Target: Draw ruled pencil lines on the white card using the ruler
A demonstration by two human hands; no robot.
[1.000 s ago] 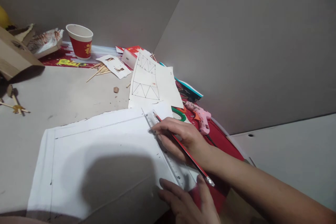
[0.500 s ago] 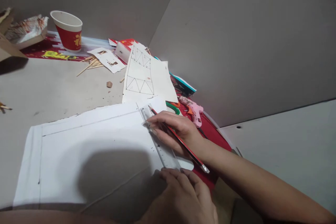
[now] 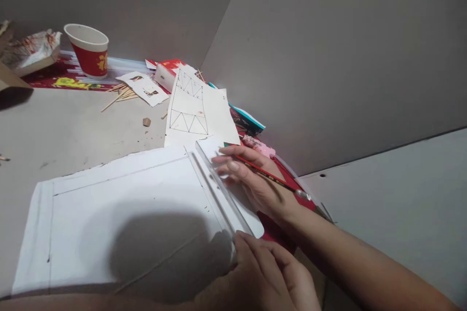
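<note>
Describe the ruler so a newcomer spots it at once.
Find the big white sheet. Near its right edge, the left hand holds the ruler by its near end. It is a straight, see-through strip, unlike the slim red pencil in the right hand.

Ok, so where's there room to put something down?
The roomiest patch is the grey tabletop between the wooden sticks behind and the big white sheet in front. A small brown chip sits near its right side. The right is crowded: a card with drawn triangles, a pink glue gun, the left hand at the ruler, the right hand holding a pencil.
</note>
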